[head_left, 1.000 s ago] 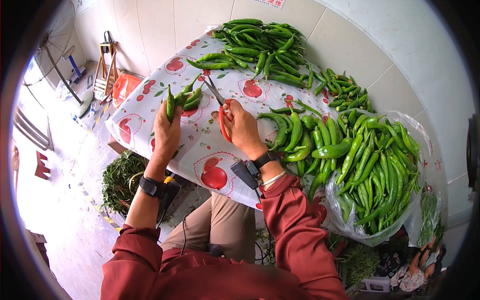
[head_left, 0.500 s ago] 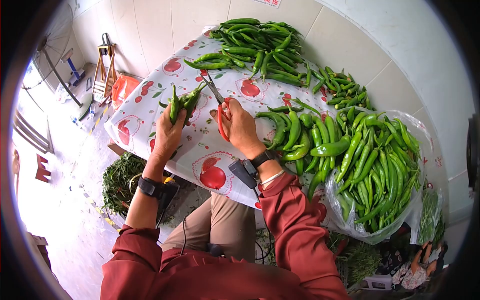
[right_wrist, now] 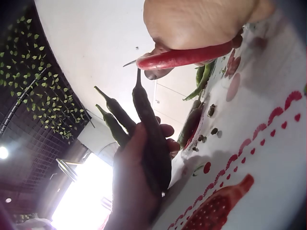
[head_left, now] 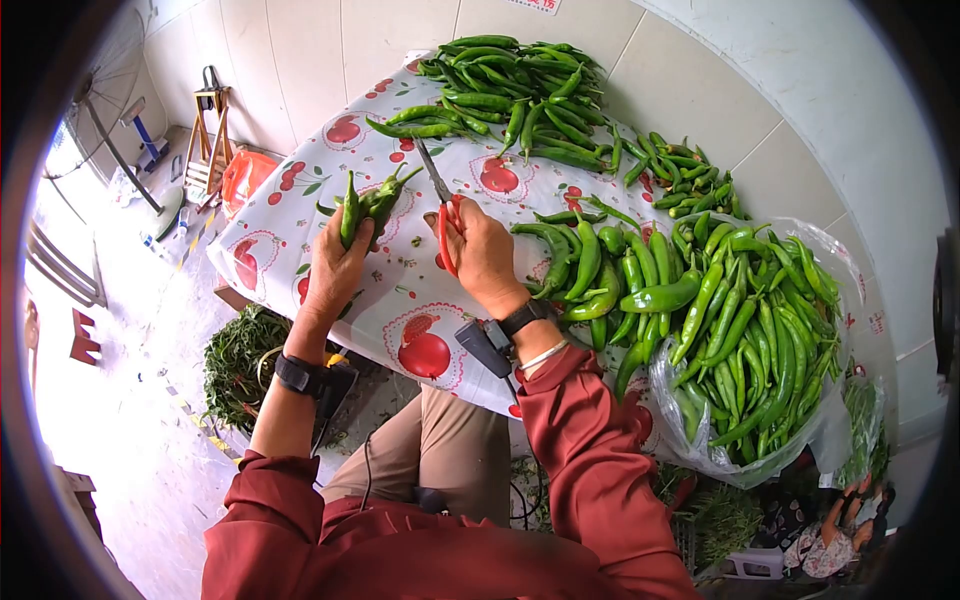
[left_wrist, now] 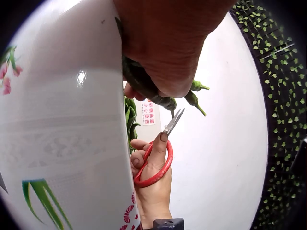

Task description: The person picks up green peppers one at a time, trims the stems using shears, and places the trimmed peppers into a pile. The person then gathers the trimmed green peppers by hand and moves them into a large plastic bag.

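My left hand grips a small bunch of green chili peppers over the table, their stems pointing up and toward the scissors. In the right wrist view, several held peppers stand upright from the fingers with stems on. My right hand holds red-handled scissors, thumb through one loop. Their blades point up and away, just right of the bunch. The left wrist view shows the scissor blades slightly apart, close below a pepper's stem.
A patterned plastic cloth covers the table, with stem bits scattered on it. Green peppers are heaped at the back, with a smaller pile to the right. A clear bag brims with peppers at the right. Leafy greens sit below left.
The bunch in my left hand has turned, and its peppers have drawn closer together. The scissors have tilted slightly, and their blades look closer together. Both arms stay nearly in place.
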Tool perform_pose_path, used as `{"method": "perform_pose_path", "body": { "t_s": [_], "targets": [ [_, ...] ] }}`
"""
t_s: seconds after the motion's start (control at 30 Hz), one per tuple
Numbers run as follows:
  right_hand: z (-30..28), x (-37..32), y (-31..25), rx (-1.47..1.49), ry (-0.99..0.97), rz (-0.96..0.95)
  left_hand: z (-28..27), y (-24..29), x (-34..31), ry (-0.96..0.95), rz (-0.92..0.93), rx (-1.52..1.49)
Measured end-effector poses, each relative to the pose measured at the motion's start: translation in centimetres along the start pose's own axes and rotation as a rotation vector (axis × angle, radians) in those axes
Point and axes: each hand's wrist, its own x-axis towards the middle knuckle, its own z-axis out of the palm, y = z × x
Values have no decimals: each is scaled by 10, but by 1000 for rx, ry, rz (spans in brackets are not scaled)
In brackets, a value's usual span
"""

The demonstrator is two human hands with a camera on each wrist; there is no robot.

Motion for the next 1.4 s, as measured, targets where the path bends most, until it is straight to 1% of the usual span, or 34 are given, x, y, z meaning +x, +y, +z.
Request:
{"method": "perform_pose_path", "body": {
  "t_s": [0.07, 0.13, 0.17, 0.23, 0.27, 0.33, 0.37, 0.43, 0.57, 0.63, 0.67, 0.73, 0.87, 0.93, 0.97, 1.03, 1.07, 1.13, 1.17, 1.2, 1.27, 1.3, 1.37, 1.4],
  "targets": [
    [1, 0, 3, 20, 26, -4, 0, 0, 0, 3, -3, 19],
    [1, 0, 3, 41, 51, -6, 0, 4, 1, 50, 74, 86],
    [1, 0, 4, 41, 52, -6, 2, 6, 1, 49, 74, 86],
    [-1, 0, 3, 42, 63, 4, 5, 10, 1, 162, 173, 156],
    [-1, 0, 3, 42, 63, 4, 5, 6, 2, 162, 173, 156],
    [-2, 0, 2, 59, 66, 19, 3, -4, 5, 203, 47, 467],
    [-2, 1, 2, 59, 65, 19, 3, -7, 5, 204, 46, 467],
    [-1, 1, 3, 125, 52, 32, 3, -9, 5, 248, 144, 712],
    [-1, 1, 3, 146, 46, 29, 4, -23, 6, 226, 177, 832],
    [0, 0, 3, 163, 62, 23, 6, -20, 6, 235, 204, 947],
    [0, 0, 4, 163, 63, 24, 7, -16, 6, 233, 205, 947],
    [0, 1, 5, 134, 63, 20, 6, -9, 5, 149, 107, 986],
    [-1, 0, 4, 118, 50, 22, 6, -10, 5, 152, 109, 980],
    [-4, 0, 0, 89, 25, 39, 7, -10, 5, 152, 69, 932],
    [-3, 0, 1, 90, 25, 39, 6, -11, 5, 153, 69, 932],
    [0, 0, 3, 118, 49, 30, 4, -15, 6, 207, 94, 782],
    [0, 0, 4, 118, 49, 29, 3, -14, 6, 208, 94, 782],
    [-2, 0, 2, 99, 41, 44, 0, -10, 6, 250, -50, 383],
    [-2, 1, 0, 99, 42, 45, 0, -6, 4, 262, -39, 306],
    [-2, 1, 0, 47, 53, 37, -1, -8, 3, 262, -39, 305],
    [-2, 1, -2, -6, 62, 27, -1, -13, 2, 294, 2, 27],
    [-1, 0, -2, 17, 74, -1, -1, -11, 1, 295, 1, 26],
    [-1, 0, -3, 40, 85, -30, -3, -6, 0, 318, -33, -133],
    [0, 0, -3, 33, 85, -55, -4, -9, 0, 318, -33, -133]
  ]
}}
